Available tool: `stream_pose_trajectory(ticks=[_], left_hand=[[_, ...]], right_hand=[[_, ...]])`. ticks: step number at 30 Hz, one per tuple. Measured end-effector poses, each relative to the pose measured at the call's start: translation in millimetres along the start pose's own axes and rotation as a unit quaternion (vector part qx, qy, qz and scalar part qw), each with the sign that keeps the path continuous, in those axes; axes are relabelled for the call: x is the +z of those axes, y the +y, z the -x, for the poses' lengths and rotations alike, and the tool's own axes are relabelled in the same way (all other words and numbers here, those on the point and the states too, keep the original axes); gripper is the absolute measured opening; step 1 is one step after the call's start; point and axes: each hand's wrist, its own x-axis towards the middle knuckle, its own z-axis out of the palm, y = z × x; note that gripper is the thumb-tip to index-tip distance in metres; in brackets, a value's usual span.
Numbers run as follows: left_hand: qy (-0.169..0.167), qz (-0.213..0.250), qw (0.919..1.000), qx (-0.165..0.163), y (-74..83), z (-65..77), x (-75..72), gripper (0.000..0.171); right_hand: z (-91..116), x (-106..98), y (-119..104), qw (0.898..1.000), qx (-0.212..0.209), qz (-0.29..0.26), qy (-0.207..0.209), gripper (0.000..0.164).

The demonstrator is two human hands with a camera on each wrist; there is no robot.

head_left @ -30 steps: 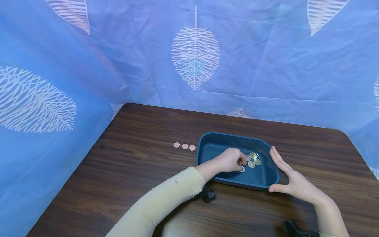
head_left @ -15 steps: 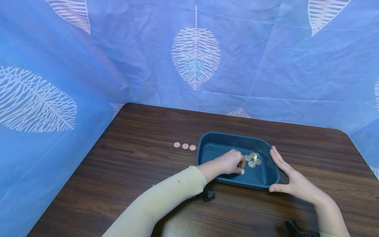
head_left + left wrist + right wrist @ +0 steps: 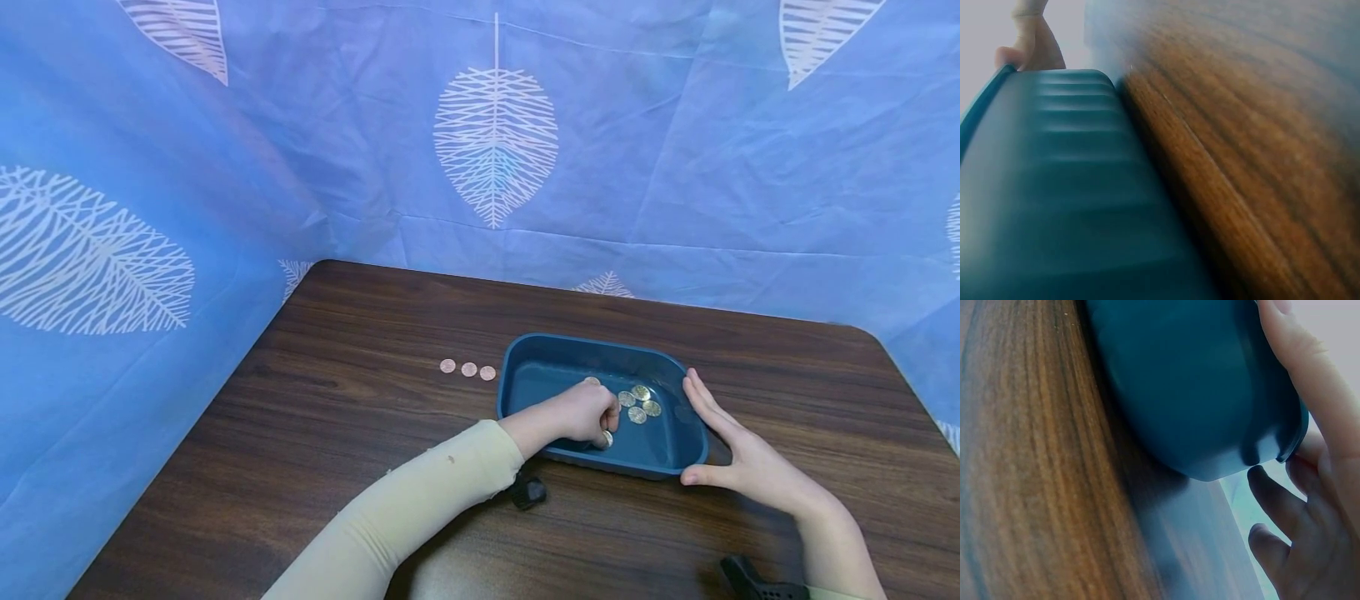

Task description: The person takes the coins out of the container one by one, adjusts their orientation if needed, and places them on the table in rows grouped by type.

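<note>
A dark blue tray point(image 3: 517, 357) with raised walls sits on the table, holding a cluster of gold-coloured coins point(image 3: 637, 414). My left hand point(image 3: 579, 412) reaches into it with curled fingers, thumb and fingertips pinching a coin point(image 3: 608, 437) near the front wall. Just behind the knuckles the edge of another coin point(image 3: 592, 381) shows. My right hand point(image 3: 750, 467) lies spread against the tray's right end, fingers nearly straight, thumb at the front corner. The right wrist view shows the right thumb point(image 3: 1310, 375) along the tray's outer wall point(image 3: 1197, 394). The left wrist view hides the left fingers behind the wall point(image 3: 1079, 187).
Three copper-coloured coins point(image 3: 468, 369) lie in a row on the wooden table point(image 3: 337, 400), left of the tray. A black wrist device point(image 3: 528, 493) shows below the left wrist, another point(image 3: 750, 579) near the right forearm. Blue leaf-patterned cloth point(image 3: 360, 125) hangs behind the table.
My left hand has drawn the pinched coin slightly toward the tray's front wall. A coin behind the knuckles has come into view. The right hand and tray stay put.
</note>
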Motion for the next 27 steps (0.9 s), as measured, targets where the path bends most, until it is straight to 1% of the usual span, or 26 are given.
stream_pose_trajectory(ticks=[4, 9, 17, 21, 24, 27], left_hand=[[0.002, -0.002, 1.0000, -0.003, -0.2, 0.3, 0.4, 0.017], [0.006, 0.014, 0.9998, -0.014, -0.5, 0.1, 1.5, 0.015], [0.011, 0.023, 0.9997, -0.001, -3.4, -0.4, 0.9, 0.016], [0.018, 0.078, 0.9968, 0.001, -4.7, -0.1, 0.4, 0.008], [0.029, 0.131, 0.9910, -0.006, -3.7, 2.1, -2.6, 0.005], [0.041, 0.162, 0.9860, -0.008, -2.7, 3.9, -6.4, 0.006]], right_hand=[[0.0, 0.7, -0.1, 1.000, 0.001, 0.001, -0.001, 0.110], [0.1, 0.5, 0.0, 1.000, 0.000, -0.005, -0.002, 0.110], [0.1, -0.3, -1.9, 1.000, 0.002, -0.005, -0.004, 0.109], [0.5, -0.5, -2.5, 1.000, 0.001, -0.011, -0.005, 0.108], [0.7, -0.8, -3.2, 1.000, -0.001, -0.019, -0.005, 0.108], [0.6, -1.4, -3.4, 1.000, -0.002, -0.021, -0.005, 0.108]])
